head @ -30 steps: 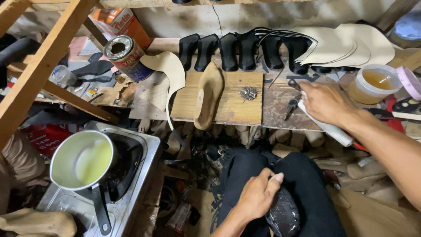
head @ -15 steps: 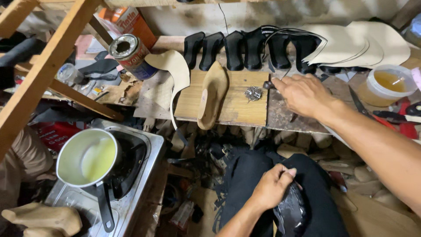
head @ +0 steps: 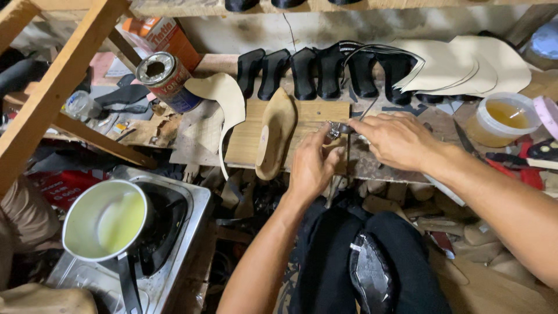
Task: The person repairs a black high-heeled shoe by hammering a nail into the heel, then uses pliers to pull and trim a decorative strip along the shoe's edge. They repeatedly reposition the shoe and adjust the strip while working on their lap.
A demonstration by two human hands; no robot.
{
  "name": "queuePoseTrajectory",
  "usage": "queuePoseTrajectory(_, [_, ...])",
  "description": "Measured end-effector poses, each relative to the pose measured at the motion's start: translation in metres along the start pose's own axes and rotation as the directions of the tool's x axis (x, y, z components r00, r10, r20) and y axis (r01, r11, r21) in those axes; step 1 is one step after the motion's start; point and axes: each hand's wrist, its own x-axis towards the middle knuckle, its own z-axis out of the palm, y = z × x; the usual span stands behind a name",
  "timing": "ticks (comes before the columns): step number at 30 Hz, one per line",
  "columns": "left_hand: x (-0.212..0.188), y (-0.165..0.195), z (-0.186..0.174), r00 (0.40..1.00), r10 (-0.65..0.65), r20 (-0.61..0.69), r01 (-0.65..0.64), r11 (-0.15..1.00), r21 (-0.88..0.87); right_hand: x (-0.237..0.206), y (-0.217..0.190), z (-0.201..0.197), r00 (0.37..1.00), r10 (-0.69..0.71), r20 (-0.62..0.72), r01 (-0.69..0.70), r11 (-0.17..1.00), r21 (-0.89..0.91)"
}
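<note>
I see both hands meet at twelve o'clock: left hand [head: 311, 166] fingers pinching the small metal tool [head: 336, 129], right hand [head: 398, 139] fingers curled beside it; shoe [head: 372, 276] on lap untouched.

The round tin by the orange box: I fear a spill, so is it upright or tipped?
Tipped: the tin lies on its side, open mouth facing the camera.

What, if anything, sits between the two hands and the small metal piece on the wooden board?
Nothing visible does. The left hand already pinches the small shiny metal piece over the pale wooden board, and the right hand meets it from the other side. The tan wooden shoe last lies off to the side.
</note>
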Motion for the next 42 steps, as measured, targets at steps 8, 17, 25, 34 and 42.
queuePoseTrajectory(8, [0.031,-0.018,0.018,0.982,0.188,0.024,-0.187,0.947,0.262,-0.004,0.012,0.015,1.0,0.025,-0.002,-0.025,0.997,0.076])
queuePoseTrajectory(17, [0.054,-0.021,-0.001,0.928,0.363,-0.081,-0.265,0.798,0.541,-0.055,0.069,0.031,0.779,0.595,0.199,-0.603,0.797,-0.021])
queuePoseTrajectory(25, [-0.083,0.038,0.02,0.935,0.013,0.355,-0.07,0.987,0.147,-0.099,0.067,0.054,0.781,0.621,-0.067,-0.624,0.78,-0.047])
queuePoseTrajectory(34, [-0.159,0.01,0.067,0.785,-0.169,0.596,0.539,0.661,-0.522,-0.121,0.026,0.059,0.901,0.372,-0.224,-0.392,0.918,-0.052])
queuePoseTrajectory(42, [-0.187,-0.001,0.113,0.583,-0.183,0.791,0.807,0.015,-0.591,-0.13,0.03,0.056,0.88,0.385,-0.278,-0.373,0.923,0.097])
